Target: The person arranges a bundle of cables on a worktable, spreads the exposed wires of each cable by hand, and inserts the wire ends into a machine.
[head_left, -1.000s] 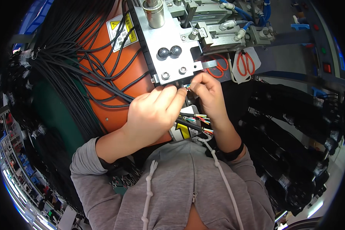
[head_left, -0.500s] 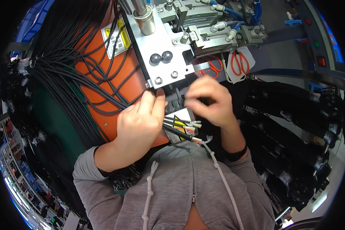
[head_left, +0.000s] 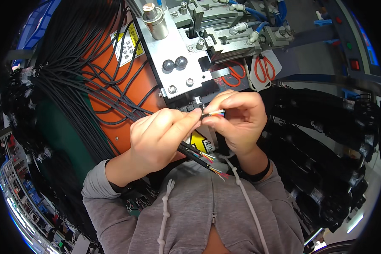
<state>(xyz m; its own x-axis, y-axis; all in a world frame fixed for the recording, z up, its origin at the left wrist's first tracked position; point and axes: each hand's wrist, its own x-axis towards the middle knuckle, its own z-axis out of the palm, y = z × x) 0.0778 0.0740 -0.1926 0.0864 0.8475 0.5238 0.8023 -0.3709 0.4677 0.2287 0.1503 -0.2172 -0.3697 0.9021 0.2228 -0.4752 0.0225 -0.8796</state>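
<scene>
My left hand (head_left: 158, 137) grips a few black cables (head_left: 194, 153) whose stripped ends show coloured wires (head_left: 216, 169) pointing toward my chest. My right hand (head_left: 237, 120) pinches the stripped tip of one black cable (head_left: 213, 113) between thumb and forefinger, and my left fingertips touch that same cable. Both hands sit just below the grey metal block of a machine (head_left: 180, 63) with two black knobs (head_left: 175, 63).
A large bundle of black cables (head_left: 80, 63) drapes over an orange machine body (head_left: 127, 93) at left. Orange-handled scissors (head_left: 264, 70) hang at upper right. More black cable bundles (head_left: 326, 139) fill the right side. Blue air hoses (head_left: 262, 21) run above.
Both hands have dropped slightly away from the metal block. My right hand has drawn one cable out and now holds its tip up between the fingers.
</scene>
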